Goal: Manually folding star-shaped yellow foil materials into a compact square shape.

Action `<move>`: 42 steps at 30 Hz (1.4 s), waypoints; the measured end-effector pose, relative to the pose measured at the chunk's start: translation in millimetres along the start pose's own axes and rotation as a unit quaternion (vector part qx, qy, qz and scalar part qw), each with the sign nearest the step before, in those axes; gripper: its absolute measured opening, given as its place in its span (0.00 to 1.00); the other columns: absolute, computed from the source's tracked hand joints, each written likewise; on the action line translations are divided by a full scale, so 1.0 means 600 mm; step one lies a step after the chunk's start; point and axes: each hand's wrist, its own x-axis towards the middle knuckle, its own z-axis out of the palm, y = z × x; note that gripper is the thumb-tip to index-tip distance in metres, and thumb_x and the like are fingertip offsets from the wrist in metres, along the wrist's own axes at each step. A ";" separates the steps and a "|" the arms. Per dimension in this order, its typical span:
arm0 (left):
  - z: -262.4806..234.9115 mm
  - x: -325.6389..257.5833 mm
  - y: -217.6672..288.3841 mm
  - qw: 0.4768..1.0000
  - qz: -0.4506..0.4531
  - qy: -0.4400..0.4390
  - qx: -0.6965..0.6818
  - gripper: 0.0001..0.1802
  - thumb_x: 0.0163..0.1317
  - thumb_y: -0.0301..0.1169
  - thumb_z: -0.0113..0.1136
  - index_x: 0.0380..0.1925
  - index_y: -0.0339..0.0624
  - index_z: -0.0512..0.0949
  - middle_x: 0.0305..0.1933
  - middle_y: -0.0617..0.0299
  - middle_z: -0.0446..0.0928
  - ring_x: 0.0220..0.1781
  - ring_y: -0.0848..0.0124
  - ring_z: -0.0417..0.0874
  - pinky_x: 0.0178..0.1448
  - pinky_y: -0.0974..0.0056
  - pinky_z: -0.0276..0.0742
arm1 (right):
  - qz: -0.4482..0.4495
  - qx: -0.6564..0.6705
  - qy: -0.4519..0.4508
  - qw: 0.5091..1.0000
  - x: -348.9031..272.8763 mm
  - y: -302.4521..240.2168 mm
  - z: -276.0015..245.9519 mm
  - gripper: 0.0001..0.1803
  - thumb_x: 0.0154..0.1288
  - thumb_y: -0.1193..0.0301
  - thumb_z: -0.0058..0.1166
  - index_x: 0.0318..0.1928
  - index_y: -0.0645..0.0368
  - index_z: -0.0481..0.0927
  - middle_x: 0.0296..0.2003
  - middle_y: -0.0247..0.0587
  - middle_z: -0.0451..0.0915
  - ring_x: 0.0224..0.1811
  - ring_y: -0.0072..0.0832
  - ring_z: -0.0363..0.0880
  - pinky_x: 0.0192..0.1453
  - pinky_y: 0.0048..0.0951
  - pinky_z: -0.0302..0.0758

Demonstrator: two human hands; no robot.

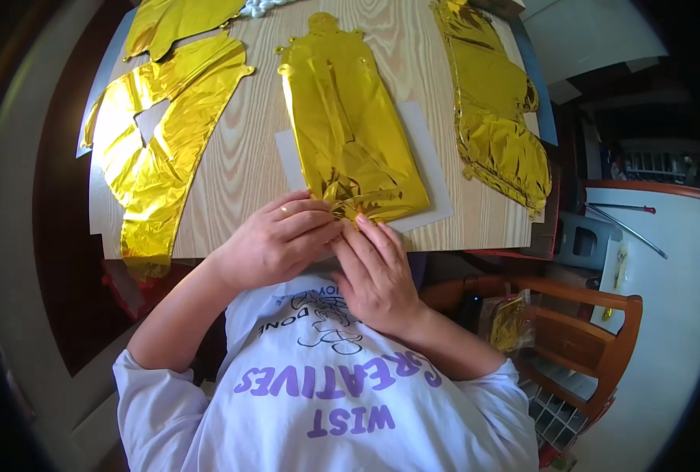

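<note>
A flat, shiny gold foil balloon (346,110) lies lengthwise in the middle of the table, a small tabbed neck at its far end. Its near end is gathered and creased. My left hand (280,236) pinches that end, thumb and fingers together, a ring on one finger. Close against it, my right hand (377,275) has its fingers on the same gathered edge, index and middle fingertips pressing the foil. The exact spot between the fingertips is hidden. Under the balloon sits a pale flat sheet (432,161).
Another gold foil balloon (181,130) with an angular hole lies at left, overhanging the near edge. A further one (178,27) is behind it. At right rests a gold foil balloon (495,102). A wooden chair (578,338) holding a clear packet (509,322) stands at lower right.
</note>
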 end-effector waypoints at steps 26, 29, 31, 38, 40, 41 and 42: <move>-0.019 -0.013 0.013 0.995 -0.043 -0.063 0.060 0.21 0.56 0.29 0.68 0.53 0.48 0.85 0.60 0.62 0.78 0.67 0.61 0.78 0.77 0.39 0.62 | 0.077 -0.136 0.025 0.987 -0.018 0.080 -0.038 0.24 0.69 0.62 0.59 0.61 0.62 0.79 0.65 0.52 0.76 0.70 0.50 0.71 0.78 0.58 0.58; -0.022 -0.008 0.016 0.995 -0.049 -0.061 0.056 0.21 0.56 0.30 0.68 0.52 0.47 0.85 0.58 0.61 0.79 0.65 0.61 0.79 0.75 0.40 0.64 | 0.076 -0.162 0.013 0.984 -0.007 0.061 -0.043 0.27 0.70 0.60 0.60 0.61 0.66 0.77 0.65 0.58 0.75 0.70 0.54 0.70 0.77 0.59 0.58; -0.028 0.003 0.022 0.995 -0.053 -0.060 0.051 0.19 0.55 0.30 0.69 0.50 0.46 0.85 0.56 0.60 0.80 0.63 0.61 0.79 0.74 0.42 0.66 | 0.067 -0.150 0.004 0.986 -0.007 0.063 -0.042 0.30 0.68 0.59 0.60 0.61 0.70 0.75 0.63 0.64 0.74 0.70 0.56 0.70 0.77 0.60 0.58; 0.006 0.135 0.042 0.997 -0.019 -0.038 0.065 0.15 0.60 0.33 0.67 0.47 0.45 0.84 0.57 0.56 0.81 0.62 0.59 0.80 0.71 0.49 0.70 | 0.049 -0.148 -0.003 0.988 -0.010 0.066 -0.042 0.31 0.66 0.61 0.61 0.60 0.73 0.75 0.61 0.67 0.74 0.66 0.59 0.72 0.76 0.64 0.59; 0.042 0.165 0.026 0.998 0.042 -0.029 0.042 0.15 0.61 0.35 0.66 0.47 0.44 0.84 0.57 0.56 0.81 0.63 0.59 0.79 0.71 0.50 0.70 | 0.040 -0.152 -0.017 0.987 -0.017 0.071 -0.040 0.31 0.66 0.60 0.61 0.60 0.73 0.75 0.60 0.66 0.74 0.66 0.58 0.72 0.76 0.64 0.59; 0.053 0.171 0.003 0.994 0.055 -0.055 0.077 0.16 0.62 0.36 0.65 0.49 0.45 0.84 0.58 0.57 0.81 0.64 0.58 0.79 0.71 0.49 0.70 | 0.047 -0.160 -0.014 0.986 -0.018 0.071 -0.038 0.32 0.65 0.59 0.62 0.60 0.72 0.75 0.59 0.64 0.74 0.65 0.57 0.72 0.75 0.64 0.59; 0.060 0.174 -0.020 0.988 0.067 -0.081 0.114 0.18 0.63 0.37 0.65 0.51 0.45 0.84 0.59 0.57 0.81 0.65 0.57 0.78 0.72 0.48 0.70 | 0.053 -0.153 -0.010 0.987 -0.013 0.069 -0.041 0.31 0.64 0.58 0.62 0.59 0.71 0.76 0.58 0.63 0.75 0.65 0.56 0.72 0.75 0.63 0.59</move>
